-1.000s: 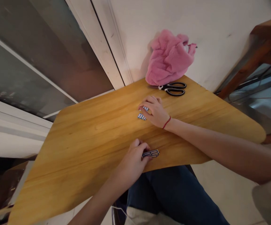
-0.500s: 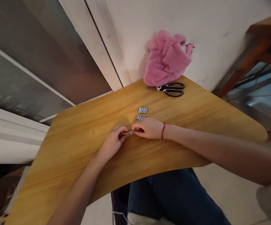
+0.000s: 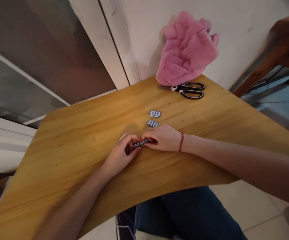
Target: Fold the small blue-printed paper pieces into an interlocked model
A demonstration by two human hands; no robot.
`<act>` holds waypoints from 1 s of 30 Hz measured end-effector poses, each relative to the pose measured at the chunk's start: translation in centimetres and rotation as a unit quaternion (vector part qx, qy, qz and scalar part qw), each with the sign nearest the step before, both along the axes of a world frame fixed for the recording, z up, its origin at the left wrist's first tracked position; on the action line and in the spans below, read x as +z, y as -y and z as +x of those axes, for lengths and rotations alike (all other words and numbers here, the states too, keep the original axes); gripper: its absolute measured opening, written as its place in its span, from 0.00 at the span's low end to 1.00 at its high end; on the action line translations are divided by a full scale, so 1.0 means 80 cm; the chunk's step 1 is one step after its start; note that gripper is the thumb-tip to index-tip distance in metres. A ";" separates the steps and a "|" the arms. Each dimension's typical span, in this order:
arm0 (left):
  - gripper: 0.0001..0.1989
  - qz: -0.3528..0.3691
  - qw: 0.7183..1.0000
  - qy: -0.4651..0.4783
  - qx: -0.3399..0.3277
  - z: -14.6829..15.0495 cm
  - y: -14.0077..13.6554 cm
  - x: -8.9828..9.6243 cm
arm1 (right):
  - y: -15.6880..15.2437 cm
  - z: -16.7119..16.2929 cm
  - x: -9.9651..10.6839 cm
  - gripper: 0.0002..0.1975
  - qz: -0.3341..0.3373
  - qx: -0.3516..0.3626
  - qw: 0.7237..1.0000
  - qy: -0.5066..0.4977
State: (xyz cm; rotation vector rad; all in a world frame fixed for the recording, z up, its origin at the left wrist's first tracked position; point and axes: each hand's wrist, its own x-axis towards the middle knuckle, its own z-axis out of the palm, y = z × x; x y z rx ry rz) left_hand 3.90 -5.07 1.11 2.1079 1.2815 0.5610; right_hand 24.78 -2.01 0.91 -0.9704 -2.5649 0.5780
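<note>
My left hand is closed in a pinch on one end of a small thin strip, dark with a pale line along it. The fingers of my right hand, a red cord round its wrist, pinch the other end. The strip is seen edge-on between the hands, just over the table, and its ends are hidden by fingers. Past my right hand lie two small groups of blue-and-white rectangular pieces, a farther group and a nearer group close to the knuckles.
The wooden table spans the view. Black-handled scissors lie at its back, blades partly under a bunched pink plush cloth against the wall. A glass-panelled door stands at the left.
The view has shifted a little, and the cloth and scissors show larger. Both hands keep their pinch on the strip, which is tilted slightly more and shows more of its length.
</note>
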 end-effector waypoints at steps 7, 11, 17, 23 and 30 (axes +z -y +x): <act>0.06 -0.006 0.999 0.031 -0.021 -0.003 0.004 0.004 | 0.005 0.000 0.005 0.11 0.020 0.014 0.999 0.045; 0.06 -0.013 0.999 0.040 -0.035 -0.003 0.006 0.001 | 0.006 -0.003 0.003 0.11 0.022 -0.008 0.998 0.060; 0.04 -0.040 0.996 0.075 -0.037 -0.004 0.006 0.005 | 0.009 -0.002 0.005 0.09 0.035 0.002 0.999 0.037; 0.04 -0.028 0.996 0.066 -0.047 -0.004 0.004 0.005 | 0.010 0.004 0.007 0.11 0.026 0.006 1.000 0.016; 0.04 -0.022 0.998 0.057 -0.028 -0.004 0.004 0.004 | 0.012 0.000 0.005 0.11 0.036 -0.011 0.999 0.030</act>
